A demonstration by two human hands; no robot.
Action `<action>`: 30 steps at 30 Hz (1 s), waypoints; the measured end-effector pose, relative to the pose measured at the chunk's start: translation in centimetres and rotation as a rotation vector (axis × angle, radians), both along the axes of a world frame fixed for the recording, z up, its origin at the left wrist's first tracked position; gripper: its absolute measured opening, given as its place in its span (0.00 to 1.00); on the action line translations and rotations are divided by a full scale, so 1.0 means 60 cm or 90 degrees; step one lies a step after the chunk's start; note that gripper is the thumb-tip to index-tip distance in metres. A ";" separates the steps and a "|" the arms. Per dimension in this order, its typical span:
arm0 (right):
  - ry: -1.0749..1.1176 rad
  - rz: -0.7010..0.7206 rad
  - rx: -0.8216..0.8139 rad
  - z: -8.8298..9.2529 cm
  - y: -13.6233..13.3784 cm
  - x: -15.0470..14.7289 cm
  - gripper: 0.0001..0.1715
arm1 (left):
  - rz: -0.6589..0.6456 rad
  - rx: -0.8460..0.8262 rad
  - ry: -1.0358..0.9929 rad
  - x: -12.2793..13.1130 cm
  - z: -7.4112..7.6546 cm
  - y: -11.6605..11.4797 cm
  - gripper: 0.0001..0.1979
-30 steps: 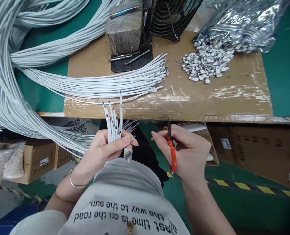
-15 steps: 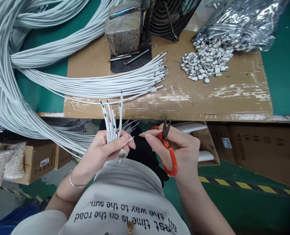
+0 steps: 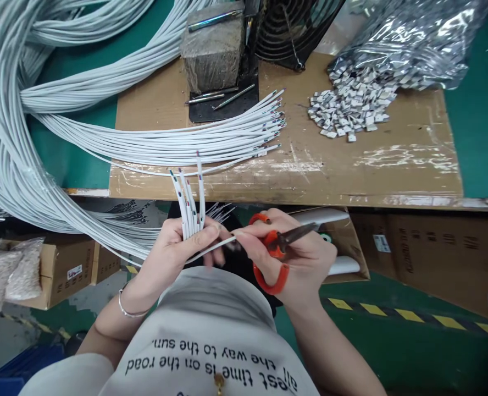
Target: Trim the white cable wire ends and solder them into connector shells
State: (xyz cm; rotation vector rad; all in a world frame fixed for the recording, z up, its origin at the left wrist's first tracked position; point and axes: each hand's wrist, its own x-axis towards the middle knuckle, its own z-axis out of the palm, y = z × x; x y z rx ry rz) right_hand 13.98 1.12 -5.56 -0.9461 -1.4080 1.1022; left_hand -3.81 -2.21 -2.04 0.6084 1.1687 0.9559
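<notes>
Several white cables (image 3: 189, 212) stand up out of my left hand (image 3: 190, 242), whose thumb presses them against the palm; coloured wire ends show at their tips. My right hand (image 3: 297, 253) carries orange-handled scissors (image 3: 275, 245), with the dark blades pointing right, away from the cables. Between the thumb and forefinger of that same hand is the end of a single white cable (image 3: 215, 247), stretched across from below my left thumb. Some fingers of my left hand are blurred.
On the cardboard-covered bench lie a bundle of white cables (image 3: 178, 144), a wrapped block (image 3: 212, 52) with metal rods, a black fan (image 3: 297, 30), and a heap of small white pieces (image 3: 351, 104) beside a silvery bag (image 3: 417, 41). Cardboard boxes (image 3: 425, 253) stand under the bench.
My right hand has taken the tip of one cable and drawn it out to the right. The scissors have swung from pointing up to pointing right. A small whitish scrap by my left fingers is no longer visible.
</notes>
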 end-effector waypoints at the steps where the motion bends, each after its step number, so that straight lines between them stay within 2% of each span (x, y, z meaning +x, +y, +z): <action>1: -0.012 -0.018 0.000 -0.004 -0.001 0.006 0.10 | 0.018 0.038 0.037 0.001 -0.002 0.002 0.11; 4: -0.061 -0.080 -0.049 -0.027 -0.008 0.031 0.09 | 0.067 0.105 0.153 0.001 -0.007 0.006 0.10; 6: -0.079 -0.108 -0.138 -0.045 -0.014 0.050 0.09 | 0.071 0.084 0.186 -0.001 -0.010 0.007 0.11; 9: -0.063 -0.170 -0.253 -0.066 -0.018 0.075 0.12 | 0.063 0.034 0.157 -0.009 -0.016 0.006 0.12; 12: -0.041 -0.245 -0.273 -0.067 -0.015 0.086 0.12 | 0.054 0.030 0.092 -0.015 -0.021 0.004 0.12; 15: -0.029 -0.269 -0.250 -0.053 -0.009 0.083 0.12 | 0.047 0.046 0.046 -0.015 -0.022 0.002 0.12; 18: -0.043 -0.241 -0.222 -0.037 -0.007 0.070 0.12 | 0.046 0.050 0.025 -0.010 -0.018 0.003 0.10; 24: -0.101 -0.121 -0.146 -0.013 -0.007 0.038 0.07 | 0.054 0.023 0.034 -0.003 -0.012 0.003 0.13; 30: -0.060 -0.006 -0.151 0.001 0.002 0.012 0.05 | 0.069 -0.030 0.050 0.005 -0.002 0.001 0.14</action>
